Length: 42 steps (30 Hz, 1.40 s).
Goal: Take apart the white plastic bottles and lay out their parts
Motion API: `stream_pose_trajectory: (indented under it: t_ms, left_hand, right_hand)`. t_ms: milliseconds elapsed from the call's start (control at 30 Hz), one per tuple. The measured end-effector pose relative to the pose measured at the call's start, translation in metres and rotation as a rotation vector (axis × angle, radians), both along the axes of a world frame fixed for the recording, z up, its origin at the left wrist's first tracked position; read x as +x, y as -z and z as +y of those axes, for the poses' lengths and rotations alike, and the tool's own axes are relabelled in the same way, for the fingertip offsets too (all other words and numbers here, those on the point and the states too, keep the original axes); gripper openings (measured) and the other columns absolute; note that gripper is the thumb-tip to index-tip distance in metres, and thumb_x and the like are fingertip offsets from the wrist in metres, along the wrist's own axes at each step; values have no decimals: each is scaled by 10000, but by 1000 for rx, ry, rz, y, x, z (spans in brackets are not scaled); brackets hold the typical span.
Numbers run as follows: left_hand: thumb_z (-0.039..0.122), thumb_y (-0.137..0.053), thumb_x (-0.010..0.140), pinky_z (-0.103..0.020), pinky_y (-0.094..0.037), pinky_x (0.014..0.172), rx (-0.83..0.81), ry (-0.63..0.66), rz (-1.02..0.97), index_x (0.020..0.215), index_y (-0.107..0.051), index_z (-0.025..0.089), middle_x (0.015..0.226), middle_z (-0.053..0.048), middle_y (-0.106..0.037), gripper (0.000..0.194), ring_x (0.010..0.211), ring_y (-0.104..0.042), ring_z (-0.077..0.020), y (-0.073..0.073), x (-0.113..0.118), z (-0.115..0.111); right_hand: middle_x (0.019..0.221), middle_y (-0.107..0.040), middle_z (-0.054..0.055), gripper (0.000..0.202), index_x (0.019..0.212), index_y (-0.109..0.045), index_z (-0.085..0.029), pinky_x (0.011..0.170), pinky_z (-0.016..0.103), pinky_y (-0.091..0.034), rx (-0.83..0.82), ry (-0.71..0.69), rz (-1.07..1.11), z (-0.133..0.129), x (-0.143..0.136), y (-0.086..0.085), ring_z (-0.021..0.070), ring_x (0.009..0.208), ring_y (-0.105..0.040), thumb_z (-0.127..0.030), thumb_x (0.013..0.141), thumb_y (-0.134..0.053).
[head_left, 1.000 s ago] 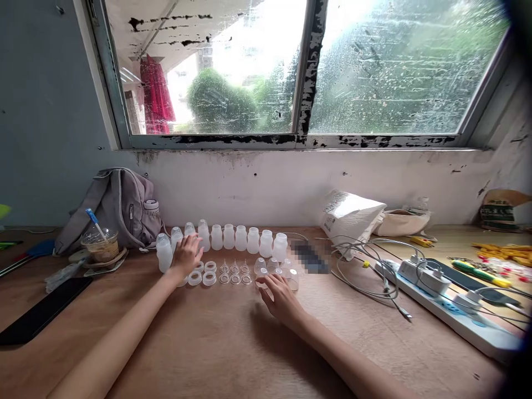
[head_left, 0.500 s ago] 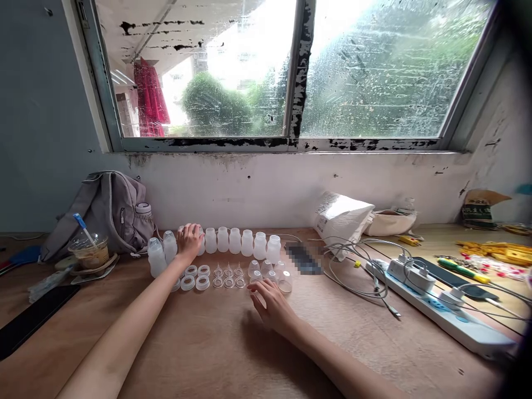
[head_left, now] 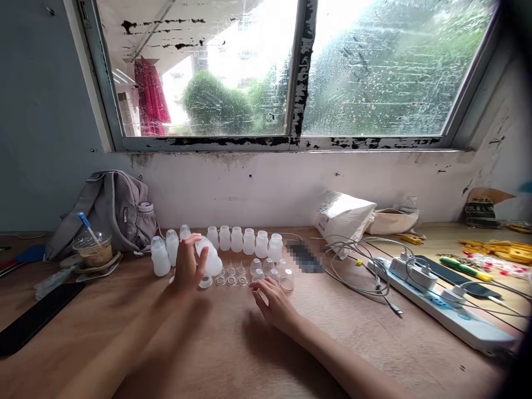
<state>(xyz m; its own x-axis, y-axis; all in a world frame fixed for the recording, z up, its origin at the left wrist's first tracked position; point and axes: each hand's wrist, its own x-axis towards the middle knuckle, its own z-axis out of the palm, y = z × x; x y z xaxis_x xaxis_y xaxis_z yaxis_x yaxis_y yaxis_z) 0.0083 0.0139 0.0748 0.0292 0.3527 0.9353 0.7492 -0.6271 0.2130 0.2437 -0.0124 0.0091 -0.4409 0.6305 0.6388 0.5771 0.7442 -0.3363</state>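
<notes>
My left hand grips a frosted baby bottle, tilted and lifted off the table in front of the row. Several open-topped frosted bottles stand upright behind it. Further left are bottles with clear domed caps, partly behind my hand. Below the held bottle lies a white ring collar; my hand hides other collars. Clear teats sit in short rows in the middle. My right hand rests with loosely bent, parted fingers at the near edge of a group of clear domed caps.
On the left are a grey backpack, a drink cup with a straw and a black phone-like slab. To the right lie a white package, loose cables and a power strip. A window stands behind the table.
My left hand has lifted a bottle out of the back row and brought it nearer, tilting it. A gap shows in the row. My right hand stays by the caps.
</notes>
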Motion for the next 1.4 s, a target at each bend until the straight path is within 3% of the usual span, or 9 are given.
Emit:
stream_pose_trajectory:
  t_ms: [133,267,400,567,733,900,1100,1267,1400]
  left_hand:
    - [253,-373,847,-377,-378,845,-151,127,-99,1049,-371,180,1057,-100,-450,216,1015,-449,-205,27,26,-39]
    - [235,-344,857,-399,-347,899,-226,235,-93,1044,-365,191,1062,-96,-439,194,1055,-427,-205,47,38,-52]
    - [251,-390,843,-396,-337,918,-302,308,-144,1073,-357,211,1116,-95,-434,236,1101,-408,-209,55,40,-48]
    - [277,-527,773,-356,-363,908,-510,434,-119,1252,-231,243,1202,-93,-442,564,1091,-448,-210,65,46,-47]
    - [307,-508,785,-341,-335,935,-660,504,-178,1317,-123,248,1238,-77,-433,660,1124,-421,-200,67,50,-48]
    - [356,-595,696,-295,-448,719,-916,547,-119,1151,-401,165,926,-57,-589,530,827,-552,-193,67,51,-46]
    - [232,-569,636,-302,-420,730,-721,290,182,985,-516,192,902,-40,-539,355,834,-498,-197,64,44,-47]
    - [123,-493,589,-322,-403,752,-535,162,402,982,-509,199,939,-51,-541,400,867,-476,-220,61,27,-40]
    - [128,-492,615,-334,-410,713,-448,124,526,1003,-517,189,906,-63,-574,393,834,-497,-235,63,20,-34]
  right_hand:
    - [804,-579,55,183,919,-530,-184,718,331,-420,-9,-2,8,0,-1,2,189,791,-494,-112,812,-400]
    - [816,-588,58,186,924,-535,-183,710,328,-424,-2,0,31,1,-1,3,187,793,-506,-121,816,-396]
    - [822,-599,58,173,916,-538,-183,721,338,-420,18,19,41,0,-1,1,186,788,-515,-138,819,-403]
    - [828,-599,60,153,904,-536,-184,709,328,-427,12,-13,70,-5,-3,-4,184,788,-518,-162,829,-405]
    - [852,-586,49,153,947,-504,-191,693,292,-436,-97,-38,191,-13,-9,-11,158,765,-535,-197,853,-384]
    - [846,-560,35,150,983,-449,-200,646,263,-444,-159,-70,250,-19,-12,-18,127,684,-531,-233,838,-424]
    - [936,-521,69,510,1205,-258,-210,578,244,-467,-144,-140,285,-20,-9,-15,146,754,-532,-273,773,-523]
    - [973,-517,66,368,1097,-420,-223,547,219,-475,-195,-184,123,-22,-9,-18,152,787,-530,-276,755,-546]
    - [998,-540,70,440,1130,-416,-224,573,247,-483,-235,-143,14,-24,-11,-16,162,768,-544,-315,731,-578]
